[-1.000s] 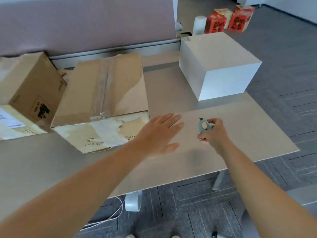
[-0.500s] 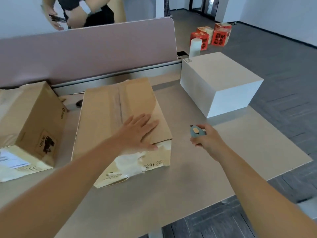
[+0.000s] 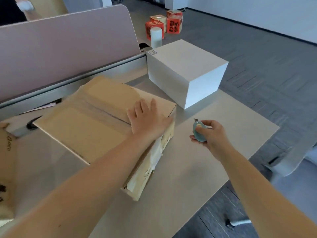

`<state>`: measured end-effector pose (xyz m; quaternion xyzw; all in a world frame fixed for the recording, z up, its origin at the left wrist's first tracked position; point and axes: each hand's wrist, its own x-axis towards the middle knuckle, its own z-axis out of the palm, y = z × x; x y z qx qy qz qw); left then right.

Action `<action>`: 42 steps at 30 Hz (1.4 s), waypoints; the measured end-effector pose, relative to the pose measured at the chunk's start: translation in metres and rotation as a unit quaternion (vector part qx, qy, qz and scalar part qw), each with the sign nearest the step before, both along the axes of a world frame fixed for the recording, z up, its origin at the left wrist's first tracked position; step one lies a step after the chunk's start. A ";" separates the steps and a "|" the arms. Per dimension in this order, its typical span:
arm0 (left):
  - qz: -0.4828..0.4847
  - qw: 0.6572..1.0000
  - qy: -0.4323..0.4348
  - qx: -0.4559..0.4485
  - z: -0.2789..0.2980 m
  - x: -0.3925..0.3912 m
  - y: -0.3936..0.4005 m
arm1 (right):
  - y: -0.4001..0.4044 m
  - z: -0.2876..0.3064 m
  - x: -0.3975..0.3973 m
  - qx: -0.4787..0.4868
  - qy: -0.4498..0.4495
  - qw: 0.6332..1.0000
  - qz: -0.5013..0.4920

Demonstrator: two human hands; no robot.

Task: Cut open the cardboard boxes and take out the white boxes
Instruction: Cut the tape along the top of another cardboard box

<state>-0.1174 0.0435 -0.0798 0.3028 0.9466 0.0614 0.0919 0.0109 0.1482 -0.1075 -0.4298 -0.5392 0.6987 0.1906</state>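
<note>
A taped cardboard box lies at an angle in the middle of the desk, its tape seam running across the top. My left hand presses flat on the box's top near its right corner, fingers straight. To the right of the box, above the desk, my right hand grips a small teal box cutter with its short blade pointing away from me. A white box stands at the back right of the desk. A second cardboard box shows at the left edge, mostly cut off.
The desk ends close on the right and front, with grey carpet beyond. A pink divider panel runs along the back. Red boxes and a white roll sit on the floor behind. A person stands past the divider at top left.
My left hand went from hovering over the desk to pressing on the cardboard box, which has turned and slid right toward the cutter. The camera view has shifted to the right.
</note>
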 end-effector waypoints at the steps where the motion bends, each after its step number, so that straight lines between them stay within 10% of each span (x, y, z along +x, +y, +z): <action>1: 0.016 1.000 -0.003 0.014 0.000 0.001 0.009 | 0.001 0.001 0.000 -0.007 0.004 1.000 -0.015; 11: -0.126 0.968 -0.122 0.179 0.021 -0.022 -0.005 | -0.020 0.008 -0.022 -0.023 0.026 0.999 -0.009; 16: -0.289 0.957 -0.019 -0.006 0.009 -0.040 -0.046 | -0.033 0.015 -0.026 -0.013 0.029 0.999 0.011; 42: -0.212 0.976 0.027 -0.026 0.012 0.012 -0.025 | -0.020 0.031 -0.009 0.175 -0.071 0.980 0.058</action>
